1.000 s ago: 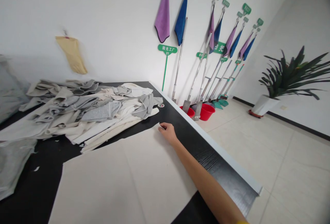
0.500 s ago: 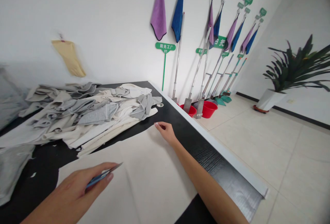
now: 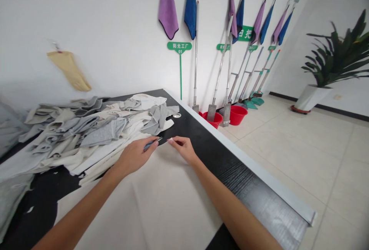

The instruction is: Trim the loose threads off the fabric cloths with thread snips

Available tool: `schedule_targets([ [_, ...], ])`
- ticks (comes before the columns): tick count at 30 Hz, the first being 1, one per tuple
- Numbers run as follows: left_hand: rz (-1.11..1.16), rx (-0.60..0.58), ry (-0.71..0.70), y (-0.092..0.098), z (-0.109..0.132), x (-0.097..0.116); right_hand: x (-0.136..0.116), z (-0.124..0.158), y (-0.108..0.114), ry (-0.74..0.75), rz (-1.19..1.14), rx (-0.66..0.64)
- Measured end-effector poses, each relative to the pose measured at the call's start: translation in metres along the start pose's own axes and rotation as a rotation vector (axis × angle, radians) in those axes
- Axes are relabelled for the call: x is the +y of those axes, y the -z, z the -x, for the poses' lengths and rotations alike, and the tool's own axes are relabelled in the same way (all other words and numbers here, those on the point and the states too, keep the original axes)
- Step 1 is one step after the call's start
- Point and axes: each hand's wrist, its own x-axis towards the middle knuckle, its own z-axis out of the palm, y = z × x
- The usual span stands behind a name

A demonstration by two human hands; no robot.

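Observation:
A large cream fabric sheet (image 3: 161,200) lies flat on the black table (image 3: 201,142). My right hand (image 3: 182,148) pinches the sheet's far corner between thumb and fingers. My left hand (image 3: 135,155) is closed round a thin blue-handled tool (image 3: 152,143), perhaps small snips, whose tip points at that same corner. The two hands are a few centimetres apart.
A heap of grey and cream fabric pieces (image 3: 86,131) covers the table's far left. A small white ring (image 3: 177,115) lies beside it. Mops, cloths (image 3: 168,4) and red buckets (image 3: 238,114) line the wall. A potted plant (image 3: 331,62) stands on the tiled floor at right.
My left hand came into view with the tool and moved forward to the sheet's far corner. My right hand stayed on that corner. The camera tilted slightly down.

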Motion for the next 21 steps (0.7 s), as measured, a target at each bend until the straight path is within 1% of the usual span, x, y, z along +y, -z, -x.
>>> schedule_targets([
  [2, -0.012, -0.019, -0.038, -0.001, -0.006, -0.001, -0.005, 0.002, -0.001, -0.014, -0.038, -0.043],
  [5, -0.018, -0.069, -0.111, 0.004, -0.012, -0.001, -0.009, 0.003, -0.001, -0.025, -0.079, -0.117],
  [9, -0.101, -0.117, -0.178, 0.011, -0.021, -0.003, -0.008, 0.002, -0.001, -0.042, -0.065, -0.170],
  [11, -0.123, -0.147, -0.188, 0.012, -0.025, -0.004, -0.007, 0.002, 0.000, -0.053, -0.065, -0.180],
  [14, -0.085, -0.185, -0.202, 0.013, -0.029, -0.006, -0.007, 0.003, 0.000, -0.076, -0.053, -0.218],
  [18, -0.068, -0.188, -0.223, 0.012, -0.029, -0.004, -0.009, 0.004, -0.001, -0.094, -0.033, -0.281],
  [21, -0.084, -0.204, -0.215, 0.011, -0.030, -0.003, -0.009, 0.004, -0.001, -0.095, -0.031, -0.290],
])
